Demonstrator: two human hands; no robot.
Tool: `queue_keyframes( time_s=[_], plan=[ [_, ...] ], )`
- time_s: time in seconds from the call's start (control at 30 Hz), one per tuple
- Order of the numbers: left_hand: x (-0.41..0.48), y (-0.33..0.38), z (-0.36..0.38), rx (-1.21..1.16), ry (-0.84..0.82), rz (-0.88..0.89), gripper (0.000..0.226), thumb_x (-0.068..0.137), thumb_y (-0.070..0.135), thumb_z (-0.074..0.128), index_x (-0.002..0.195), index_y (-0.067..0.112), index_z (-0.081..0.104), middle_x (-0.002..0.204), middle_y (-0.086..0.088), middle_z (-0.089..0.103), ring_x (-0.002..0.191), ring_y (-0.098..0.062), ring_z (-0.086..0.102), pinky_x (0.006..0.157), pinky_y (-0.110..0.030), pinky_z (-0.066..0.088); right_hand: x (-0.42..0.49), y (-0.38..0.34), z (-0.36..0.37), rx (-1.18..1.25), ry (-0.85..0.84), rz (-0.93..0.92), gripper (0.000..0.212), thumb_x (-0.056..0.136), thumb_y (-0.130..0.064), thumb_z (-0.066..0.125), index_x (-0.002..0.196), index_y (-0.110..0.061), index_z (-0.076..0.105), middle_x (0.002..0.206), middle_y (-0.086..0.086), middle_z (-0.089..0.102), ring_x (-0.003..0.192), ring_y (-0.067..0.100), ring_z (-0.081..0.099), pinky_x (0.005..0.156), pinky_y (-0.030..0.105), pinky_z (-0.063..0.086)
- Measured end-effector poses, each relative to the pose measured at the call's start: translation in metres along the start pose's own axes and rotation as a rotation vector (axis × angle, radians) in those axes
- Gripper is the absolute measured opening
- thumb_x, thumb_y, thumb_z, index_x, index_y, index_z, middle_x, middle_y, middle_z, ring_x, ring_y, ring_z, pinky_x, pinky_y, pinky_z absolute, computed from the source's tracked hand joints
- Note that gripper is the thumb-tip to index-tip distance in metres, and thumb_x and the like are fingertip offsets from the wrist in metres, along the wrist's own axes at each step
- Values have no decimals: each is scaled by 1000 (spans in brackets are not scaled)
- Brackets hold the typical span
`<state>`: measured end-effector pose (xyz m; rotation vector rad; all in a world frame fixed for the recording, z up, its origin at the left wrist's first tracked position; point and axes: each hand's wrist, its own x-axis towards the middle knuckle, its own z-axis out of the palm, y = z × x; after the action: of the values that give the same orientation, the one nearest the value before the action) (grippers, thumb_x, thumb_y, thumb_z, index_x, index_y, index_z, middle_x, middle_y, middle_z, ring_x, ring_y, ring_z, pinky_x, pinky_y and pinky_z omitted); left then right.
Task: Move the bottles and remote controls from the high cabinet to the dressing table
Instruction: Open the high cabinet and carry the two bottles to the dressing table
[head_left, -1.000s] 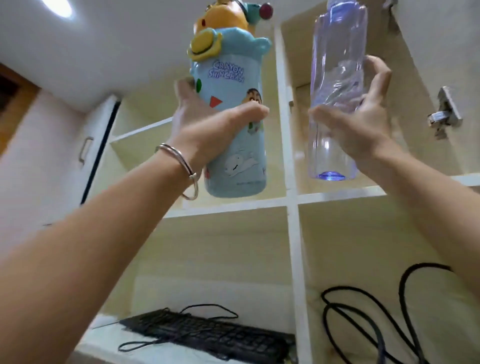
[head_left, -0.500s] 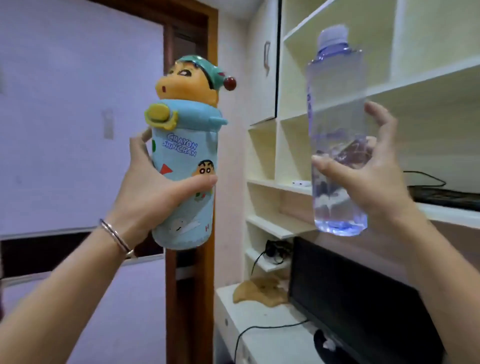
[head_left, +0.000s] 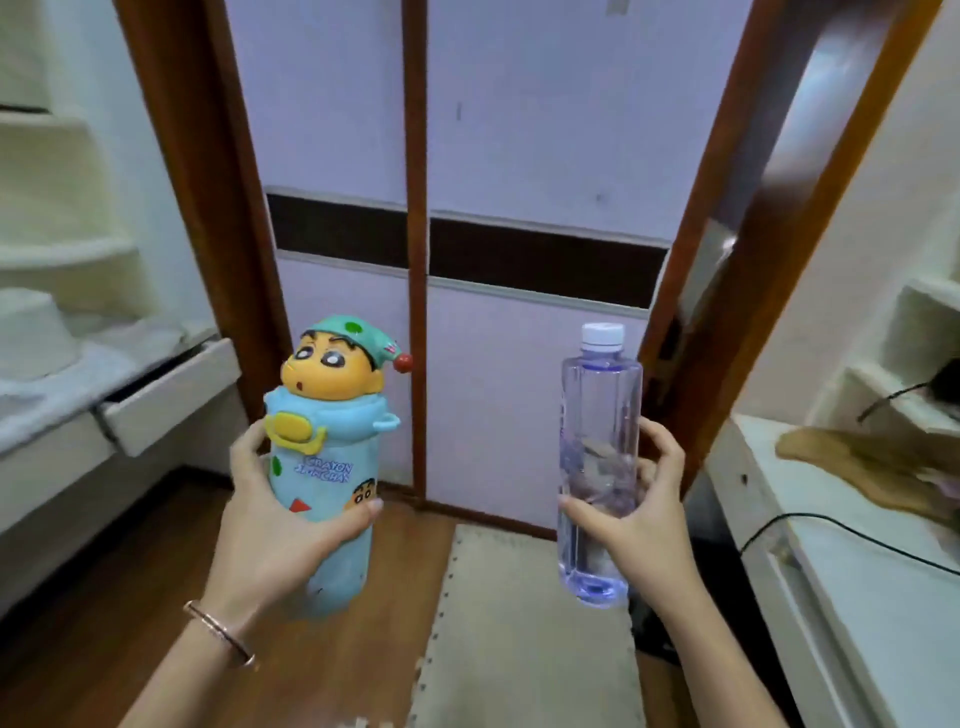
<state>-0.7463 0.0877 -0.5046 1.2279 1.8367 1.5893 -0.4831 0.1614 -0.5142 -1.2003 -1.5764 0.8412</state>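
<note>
Bottles fill both my hands, held upright in the air before a lilac sliding door (head_left: 519, 156). Far left, a pale drawer (head_left: 166, 395) stands pulled open, its inside hidden. My left hand (head_left: 275, 530), a thin metal bracelet (head_left: 221, 631) on the wrist, wraps fingers and thumb round the cartoon bottle (head_left: 324, 467). It is light blue, rounded plastic printed with small figures, and its lid is a boy's head in a green cap. My right hand (head_left: 639, 519) grasps the clear bottle (head_left: 597, 467), smooth and straight-sided with a white ribbed cap. I cannot tell whether it holds liquid. Below lies a beige mat (head_left: 519, 623), and at right is a white desk (head_left: 831, 623).
</note>
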Motion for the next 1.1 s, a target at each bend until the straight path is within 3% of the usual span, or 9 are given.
queue_keyframes(
  time_s=[0.1,0.2,0.33,0.47,0.6,0.73,0.83,1.0,1.1],
  plan=[
    [-9,-39,-33,50,96,-122,95,51,10,88,120,36,27,113,2,48,98,-18,55,88,-36,46,5,23,51,17,-149,71,92,62,-7,84,117,-48,23,113,5,55,98,11,62,81,16,49],
    [-16,-73,-61,110,193,-228,96,52,12,88,125,28,28,114,0,48,98,-19,55,85,-33,45,13,40,97,24,-284,119,89,64,-1,81,110,-51,23,102,-2,54,84,-2,58,63,1,47],
    [-13,-107,-82,111,383,-347,97,54,8,87,129,24,28,104,3,48,91,-15,53,84,-33,42,33,60,153,19,-416,180,93,62,0,83,119,-41,22,116,8,53,88,-1,57,66,9,43],
    [8,-143,-95,114,516,-438,93,53,6,87,118,33,28,91,25,42,85,-12,52,81,-32,41,64,73,204,24,-531,223,91,63,4,81,116,-41,23,120,6,49,99,17,60,73,13,45],
    [25,-173,-108,96,623,-508,102,42,12,91,120,31,29,97,10,48,93,-18,53,84,-34,45,96,81,253,-4,-643,244,92,61,6,81,114,-42,22,125,0,41,108,21,53,89,31,48],
    [25,-193,-131,95,754,-584,99,50,3,88,127,21,28,108,-1,47,96,-19,52,85,-33,44,107,81,311,-58,-733,223,94,59,6,83,113,-45,24,131,1,43,116,21,51,102,43,44],
    [15,-209,-160,82,852,-629,98,51,1,87,127,22,28,109,-2,48,96,-19,53,85,-34,45,100,66,362,-76,-836,177,94,58,7,83,119,-38,27,112,-9,46,99,11,53,98,35,43],
    [-1,-246,-227,36,991,-711,98,53,-1,85,128,24,27,101,5,51,94,-19,54,85,-37,48,70,33,465,-106,-1023,87,97,59,4,83,130,-29,27,98,-20,47,96,14,53,89,29,44],
    [-6,-278,-280,11,1076,-743,97,53,-3,84,128,24,28,93,15,49,90,-18,55,84,-37,48,41,19,531,-134,-1070,48,98,57,1,85,130,-31,26,103,-8,52,98,18,55,87,29,44]
  ],
)
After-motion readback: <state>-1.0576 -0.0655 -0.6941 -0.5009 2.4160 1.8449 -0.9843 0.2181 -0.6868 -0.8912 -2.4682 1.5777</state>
